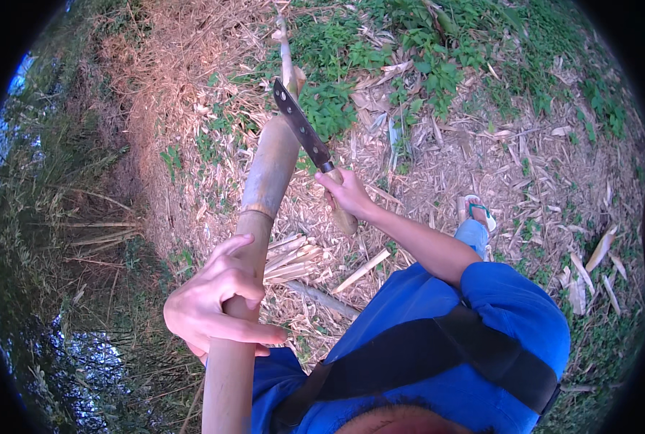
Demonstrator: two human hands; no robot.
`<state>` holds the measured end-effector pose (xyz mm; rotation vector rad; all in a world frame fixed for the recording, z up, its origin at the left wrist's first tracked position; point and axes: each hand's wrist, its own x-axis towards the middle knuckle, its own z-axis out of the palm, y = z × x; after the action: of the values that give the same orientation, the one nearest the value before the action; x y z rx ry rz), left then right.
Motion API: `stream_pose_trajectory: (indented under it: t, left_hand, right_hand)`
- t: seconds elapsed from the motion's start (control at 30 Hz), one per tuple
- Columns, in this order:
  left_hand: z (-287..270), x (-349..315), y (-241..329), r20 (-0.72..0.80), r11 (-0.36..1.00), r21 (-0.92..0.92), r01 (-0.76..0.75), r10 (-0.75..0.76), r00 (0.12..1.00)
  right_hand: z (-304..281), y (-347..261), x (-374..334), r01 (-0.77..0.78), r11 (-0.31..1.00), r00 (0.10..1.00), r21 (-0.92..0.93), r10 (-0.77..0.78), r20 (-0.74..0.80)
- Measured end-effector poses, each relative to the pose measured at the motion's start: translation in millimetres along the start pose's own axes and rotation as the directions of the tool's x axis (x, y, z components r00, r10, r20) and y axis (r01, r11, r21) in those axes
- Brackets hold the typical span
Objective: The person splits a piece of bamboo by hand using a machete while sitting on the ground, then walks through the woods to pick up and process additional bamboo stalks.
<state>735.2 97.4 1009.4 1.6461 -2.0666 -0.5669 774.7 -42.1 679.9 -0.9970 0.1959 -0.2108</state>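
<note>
A thick, pale bamboo pole [263, 177] slants up from the lower edge, with a ringed joint about midway. My left hand [221, 293] is wrapped round its lower part, thumb and fingers on either side. In my right hand [346, 194] is a machete [304, 129], gripped by its wooden handle. Its dark blade has a row of holes and points away and to the left. The blade's front part overlaps the far end of the pole; whether they touch I cannot tell.
Split bamboo pieces [293, 259] lie on the ground right of the pole. Beyond its far end runs a thinner stalk [286, 54]. Green weeds [330, 94] and dry chips cover the ground. My sandalled foot [480, 212] is at the right; brush [69, 217] fills the left.
</note>
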Motion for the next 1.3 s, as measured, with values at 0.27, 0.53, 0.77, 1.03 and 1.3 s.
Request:
stream_pose_trajectory:
  t: [0.27, 0.53, 0.77, 1.03, 1.3]
  left_hand:
    - [33, 8, -13, -0.407, 0.985, 0.078, -0.156, 0.174, 0.897]
    - [-67, -16, -9, -0.616, 0.949, 0.130, -0.286, 0.303, 0.727]
    - [-138, -45, 0, -0.904, 0.908, 0.416, 0.054, 0.419, -0.086]
    - [-131, -70, -21, -0.594, 0.892, 0.348, 0.288, 0.447, -0.669]
    - [-136, -34, -5, -0.548, 0.858, 0.365, 0.360, 0.511, -0.663]
  right_hand:
    - [-17, -5, 12, 0.004, 1.000, 1.000, 0.024, -0.003, -0.023]
    - [-55, -33, 21, 0.139, 0.956, 0.983, -0.259, -0.165, -0.083]
    - [-139, -80, 62, 0.340, -0.091, 0.886, -0.936, -0.302, 0.351]
    - [8, -132, 142, 0.777, -0.447, 0.561, -0.443, 0.173, 0.809]
    - [73, -98, 146, 0.738, -0.171, -0.641, 0.652, 0.123, 0.758]
